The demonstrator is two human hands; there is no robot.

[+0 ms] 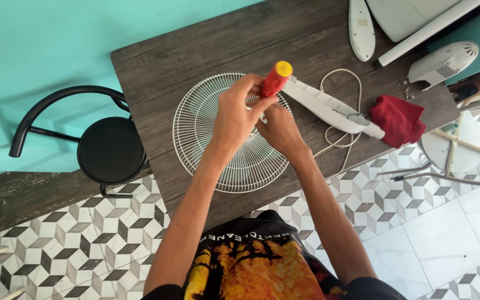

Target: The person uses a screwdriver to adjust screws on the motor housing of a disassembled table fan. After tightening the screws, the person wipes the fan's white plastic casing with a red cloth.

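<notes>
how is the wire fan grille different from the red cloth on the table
The wire fan grille is round, white and open mesh; the red cloth is solid red and crumpled. The grille lies flat beneath the left hand and right hand, partly hidden by them; the cloth sits apart near the table's right end, untouched. The grille looks much the larger. Both rest on the dark wooden table.

packages: none to see
signs: none
screens: none
labels: small pale sticker on the white fan blade (361, 28), top of table
</notes>
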